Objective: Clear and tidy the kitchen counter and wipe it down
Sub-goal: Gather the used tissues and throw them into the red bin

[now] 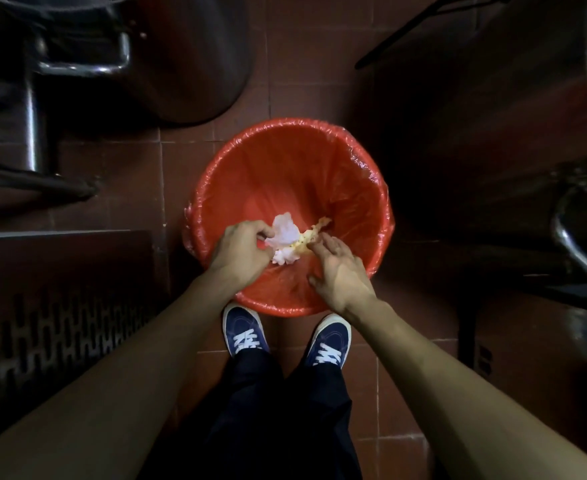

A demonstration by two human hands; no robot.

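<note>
Over the red-lined bin (354,188), the left hand (240,247) is pinching a crumpled tissue (284,233); the right hand (337,268), grip released, is brushing scraps off (best kept low inside the rim).

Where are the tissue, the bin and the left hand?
tissue (284,233), head view, on its white crumpled middle.
bin (371,161), head view, on the upper right rim of its red liner.
left hand (242,249), head view, on the back of the hand that pinches the tissue.
</note>
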